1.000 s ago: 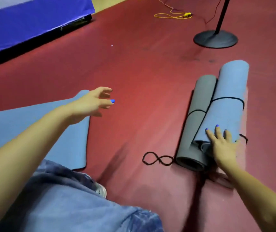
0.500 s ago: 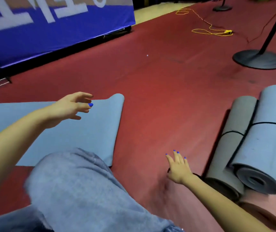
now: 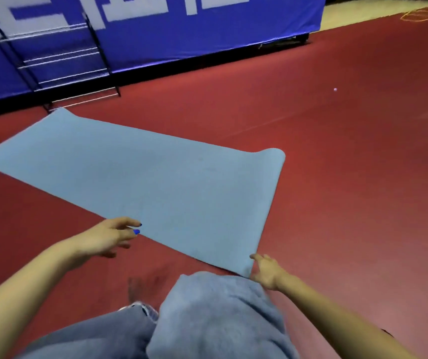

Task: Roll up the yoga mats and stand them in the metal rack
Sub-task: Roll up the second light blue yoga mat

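A light blue yoga mat (image 3: 140, 177) lies unrolled flat on the red floor, its right end slightly curled up. My left hand (image 3: 106, 237) hovers with relaxed fingers just off the mat's near long edge and holds nothing. At the mat's near right corner, my right hand (image 3: 266, 272) is open with fingers spread, touching or almost touching the corner. The black metal rack (image 3: 60, 66) stands beyond the mat's far left corner, against the blue barrier, with nothing in it.
A blue banner barrier (image 3: 181, 29) runs along the back. Yellow cable (image 3: 415, 15) lies on the floor at the far right. My knees in blue jeans (image 3: 207, 320) fill the bottom of the view. A small white speck (image 3: 335, 89) lies on the red floor.
The view has swung left, away from the rolled mats, which are now out of frame. My right hand left the rolled mats and came over to the flat mat's corner.
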